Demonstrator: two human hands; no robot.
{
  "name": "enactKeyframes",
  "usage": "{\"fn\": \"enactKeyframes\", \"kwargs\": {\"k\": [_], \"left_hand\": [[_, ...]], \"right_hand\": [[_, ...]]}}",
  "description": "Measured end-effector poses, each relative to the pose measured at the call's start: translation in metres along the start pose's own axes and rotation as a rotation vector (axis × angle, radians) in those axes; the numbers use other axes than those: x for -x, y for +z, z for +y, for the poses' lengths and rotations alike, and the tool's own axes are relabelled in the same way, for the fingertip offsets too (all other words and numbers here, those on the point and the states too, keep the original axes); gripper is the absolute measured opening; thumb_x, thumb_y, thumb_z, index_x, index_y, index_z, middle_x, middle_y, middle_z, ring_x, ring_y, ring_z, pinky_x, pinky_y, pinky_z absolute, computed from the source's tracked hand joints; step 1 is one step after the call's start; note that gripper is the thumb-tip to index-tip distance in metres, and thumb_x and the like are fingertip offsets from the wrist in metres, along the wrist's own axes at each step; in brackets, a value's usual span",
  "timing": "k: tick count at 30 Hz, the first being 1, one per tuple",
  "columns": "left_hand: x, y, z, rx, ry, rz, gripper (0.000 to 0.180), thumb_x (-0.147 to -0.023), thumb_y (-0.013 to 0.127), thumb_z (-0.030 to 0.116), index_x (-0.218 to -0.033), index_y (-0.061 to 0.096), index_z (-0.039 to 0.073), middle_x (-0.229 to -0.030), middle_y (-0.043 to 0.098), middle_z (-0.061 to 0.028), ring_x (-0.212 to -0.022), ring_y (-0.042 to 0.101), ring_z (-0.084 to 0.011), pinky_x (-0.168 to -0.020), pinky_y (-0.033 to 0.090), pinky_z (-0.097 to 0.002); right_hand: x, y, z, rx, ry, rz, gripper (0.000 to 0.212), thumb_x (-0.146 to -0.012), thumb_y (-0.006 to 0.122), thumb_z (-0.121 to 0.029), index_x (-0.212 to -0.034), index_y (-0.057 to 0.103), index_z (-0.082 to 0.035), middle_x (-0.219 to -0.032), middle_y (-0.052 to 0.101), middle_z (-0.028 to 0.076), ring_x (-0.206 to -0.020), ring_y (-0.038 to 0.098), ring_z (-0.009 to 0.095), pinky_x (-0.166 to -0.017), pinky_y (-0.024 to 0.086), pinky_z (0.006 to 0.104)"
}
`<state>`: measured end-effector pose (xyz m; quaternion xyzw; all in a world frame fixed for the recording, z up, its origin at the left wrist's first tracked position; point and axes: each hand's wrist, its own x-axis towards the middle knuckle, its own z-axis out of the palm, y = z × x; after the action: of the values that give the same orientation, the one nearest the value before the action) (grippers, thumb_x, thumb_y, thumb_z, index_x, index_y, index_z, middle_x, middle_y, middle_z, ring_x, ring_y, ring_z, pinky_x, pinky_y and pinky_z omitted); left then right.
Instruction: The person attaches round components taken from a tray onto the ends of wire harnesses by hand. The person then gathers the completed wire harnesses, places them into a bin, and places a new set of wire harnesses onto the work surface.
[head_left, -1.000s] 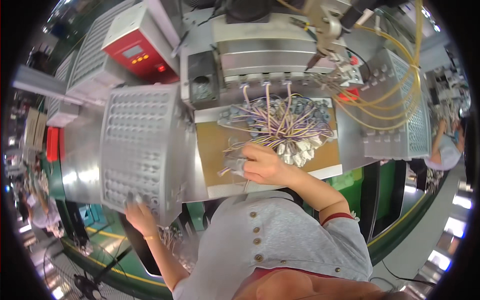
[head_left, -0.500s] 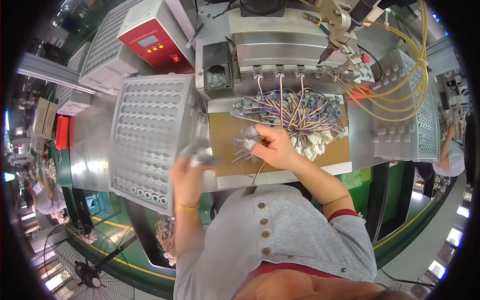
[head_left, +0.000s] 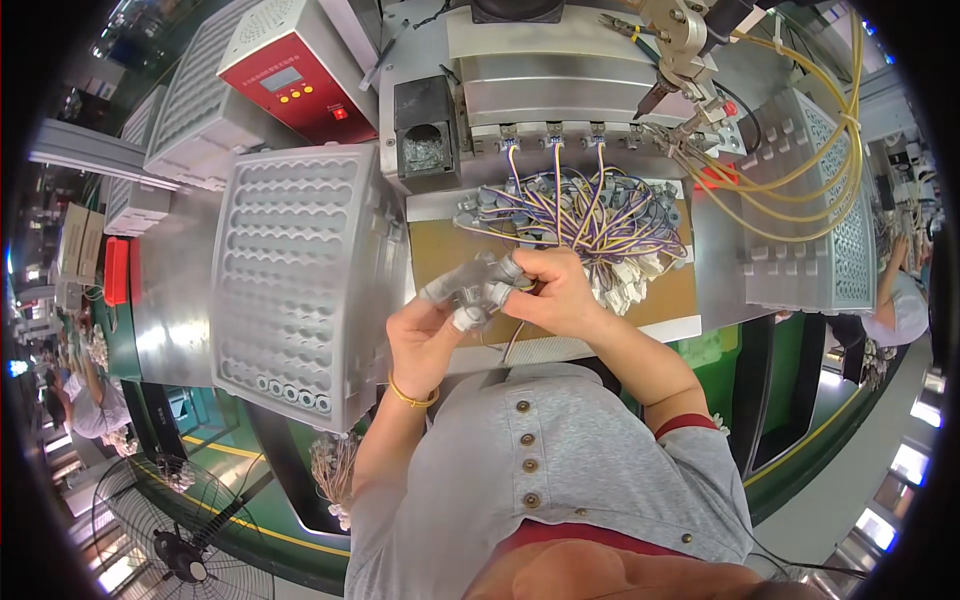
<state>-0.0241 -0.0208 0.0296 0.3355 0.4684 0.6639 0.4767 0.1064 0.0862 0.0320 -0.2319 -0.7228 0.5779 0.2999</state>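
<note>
Left hand (head_left: 425, 335) and right hand (head_left: 555, 290) meet above the brown board (head_left: 440, 262), both pinched shut on 1 small grey part (head_left: 478, 290) with taped fingertips (part's shape unclear). Beyond lies a bundle of wires (head_left: 590, 215); 3 leads run up into the grey machine (head_left: 555, 85). A perforated grey tray (head_left: 300, 280) stands left.

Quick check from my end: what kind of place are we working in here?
Most likely a factory assembly line for small wired parts. A grey grooved tray sits by a pile of wire harnesses, a red-fronted control box stands behind, and another worker is at a neighbouring station.
</note>
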Motion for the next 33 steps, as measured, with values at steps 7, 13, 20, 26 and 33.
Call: {"fn": "enactKeyframes", "kwargs": {"k": [7, 13, 20, 26, 33], "left_hand": [[-0.006, 0.005, -0.001, -0.140, 0.046, -0.008, 0.023, -0.077, 0.057, -0.003, -0.100, 0.057, -0.005, -0.095, 0.058, -0.0094, -0.081, 0.055, -0.0118, -0.064, 0.047, -0.0233], [-0.016, 0.009, -0.012, 0.144, -0.136, 0.152, 0.022, -0.079, 0.054, 0.003, -0.100, 0.057, -0.002, -0.082, 0.061, -0.0050, -0.062, 0.052, -0.0089, -0.049, 0.040, -0.0206], [-0.025, 0.031, -0.020, 0.299, -0.197, -0.083, 0.028, -0.082, 0.051, 0.009, -0.108, 0.050, -0.001, -0.096, 0.057, -0.0075, -0.071, 0.056, -0.0140, -0.054, 0.045, -0.0240], [-0.029, 0.038, -0.051, 0.046, -0.143, -0.133, 0.036, -0.081, 0.054, 0.008, -0.116, 0.046, 0.000, -0.101, 0.056, -0.0075, -0.082, 0.057, -0.0163, -0.065, 0.048, -0.0264], [-0.019, 0.037, -0.081, -0.959, 0.392, -0.285, 0.029, -0.068, 0.065, 0.007, -0.096, 0.060, 0.001, -0.071, 0.057, -0.0104, -0.060, 0.056, -0.0191, -0.056, 0.045, -0.0293]], "right_hand": [[-0.001, -0.006, -0.002, 0.165, -0.142, -0.074, 0.009, -0.061, 0.060, -0.005, -0.063, 0.051, -0.002, -0.046, 0.035, 0.001, -0.046, 0.032, 0.004, -0.039, 0.027, 0.0227], [0.003, -0.004, 0.001, 0.042, 0.135, -0.054, 0.006, -0.067, 0.057, -0.005, -0.071, 0.053, -0.001, -0.050, 0.044, 0.002, -0.047, 0.036, 0.004, -0.040, 0.029, 0.0230], [0.008, -0.041, -0.001, -0.277, 0.301, -0.144, 0.011, -0.072, 0.056, -0.006, -0.081, 0.056, 0.000, -0.060, 0.057, 0.001, -0.054, 0.051, 0.007, -0.047, 0.038, 0.0231], [0.000, -0.085, 0.034, -0.286, 0.244, 0.793, 0.003, -0.072, 0.051, -0.001, -0.072, 0.054, -0.003, -0.054, 0.048, -0.001, -0.044, 0.043, 0.004, -0.037, 0.032, 0.0212], [-0.017, -0.115, 0.072, -0.309, 0.194, 1.002, 0.003, -0.074, 0.051, -0.004, -0.073, 0.050, -0.003, -0.056, 0.049, 0.004, -0.037, 0.046, 0.012, -0.034, 0.038, 0.0242]]}}
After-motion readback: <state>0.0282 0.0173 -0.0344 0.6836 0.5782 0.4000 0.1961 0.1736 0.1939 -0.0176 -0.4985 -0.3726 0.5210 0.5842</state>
